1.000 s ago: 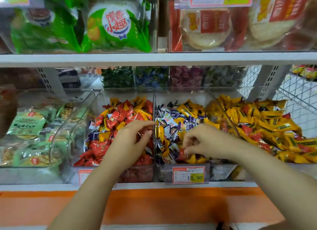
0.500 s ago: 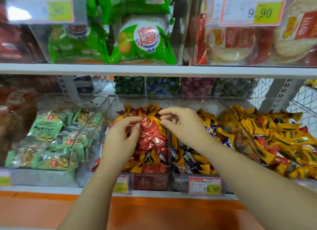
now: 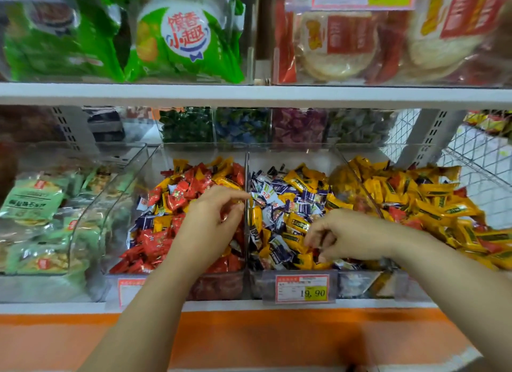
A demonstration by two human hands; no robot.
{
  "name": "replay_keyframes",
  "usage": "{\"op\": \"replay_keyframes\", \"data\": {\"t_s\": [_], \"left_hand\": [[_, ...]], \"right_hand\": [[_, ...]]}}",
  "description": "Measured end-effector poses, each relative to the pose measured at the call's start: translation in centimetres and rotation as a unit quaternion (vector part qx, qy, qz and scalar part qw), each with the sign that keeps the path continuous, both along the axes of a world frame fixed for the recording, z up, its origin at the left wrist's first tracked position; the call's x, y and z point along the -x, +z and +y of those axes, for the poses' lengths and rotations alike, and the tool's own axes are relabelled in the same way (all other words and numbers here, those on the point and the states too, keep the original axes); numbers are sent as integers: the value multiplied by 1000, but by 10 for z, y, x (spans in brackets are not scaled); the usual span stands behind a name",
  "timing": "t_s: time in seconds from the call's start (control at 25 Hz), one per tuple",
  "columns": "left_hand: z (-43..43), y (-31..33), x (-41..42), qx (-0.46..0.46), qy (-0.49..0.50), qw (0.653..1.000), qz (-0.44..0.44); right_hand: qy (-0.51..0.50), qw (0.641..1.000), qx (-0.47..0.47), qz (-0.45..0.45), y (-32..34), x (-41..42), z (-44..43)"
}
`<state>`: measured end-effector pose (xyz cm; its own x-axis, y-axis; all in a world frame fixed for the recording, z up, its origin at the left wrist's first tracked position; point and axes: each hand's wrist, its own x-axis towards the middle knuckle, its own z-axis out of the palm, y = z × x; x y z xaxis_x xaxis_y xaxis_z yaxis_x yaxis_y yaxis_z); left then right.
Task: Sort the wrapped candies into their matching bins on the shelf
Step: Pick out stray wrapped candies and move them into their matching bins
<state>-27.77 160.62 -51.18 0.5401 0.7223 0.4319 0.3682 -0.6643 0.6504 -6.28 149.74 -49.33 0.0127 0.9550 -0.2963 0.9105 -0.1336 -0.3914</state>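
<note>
Three clear bins sit across the middle of the frame. The left bin (image 3: pixel 194 155) holds mostly red candies (image 3: pixel 155 244), the middle bin (image 3: pixel 291 155) blue-and-white candies (image 3: pixel 277 202) mixed with yellow, and the right bin (image 3: pixel 368 153) mostly yellow candies (image 3: pixel 432 194). The left hand (image 3: pixel 210 224) hovers over the red pile with its fingers curled beside the divider (image 3: pixel 246 175). The right hand (image 3: pixel 352 236) reaches curled fingers into the middle bin. I cannot tell whether either hand grasps a candy.

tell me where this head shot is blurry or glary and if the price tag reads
Head view: the red-labelled packs top right are smeared by blur; the clear bin wall at left hazes the green packets behind it; the back-row candies sit dim under the shelf; the lower price tag reads 19.90.
</note>
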Motion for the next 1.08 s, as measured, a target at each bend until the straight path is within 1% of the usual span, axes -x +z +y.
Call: {"op": "replay_keyframes", "data": {"t_s": [0.04,0.2,0.4,0.52,0.68,0.8,0.88,0.96,1.0,1.08], "left_hand": [[1,-1,-2,-1,3,1000,-3],[3,-2,-6,-3,11,1000,-5],[3,-2,-7,-5,14,1000,-6],[3,-2,-5,-4,8,1000,-6],[2,1,-2,2,5,1000,-8],[3,5,6,6,21,999,-25],[5,8,16,18,47,998,-49],[10,10,27,22,88,993,-76],[13,11,32,22,104,991,-85],[17,12,40,29,121,988,-90]], "right_hand": [[-4,1000,-15,-6,-3,0,1],[-18,998,-49,34,-10,4,2],[-10,998,-61,-15,-15,9,9],[-13,997,-77,-3,-12,9,10],[-66,980,-182,32,11,5,-1],[-110,950,-285,64,24,20,1],[-103,931,-331,111,27,42,14],[-75,919,-356,152,27,69,35],[-64,917,-360,158,28,80,47],[-46,926,-350,134,29,95,68]]}}
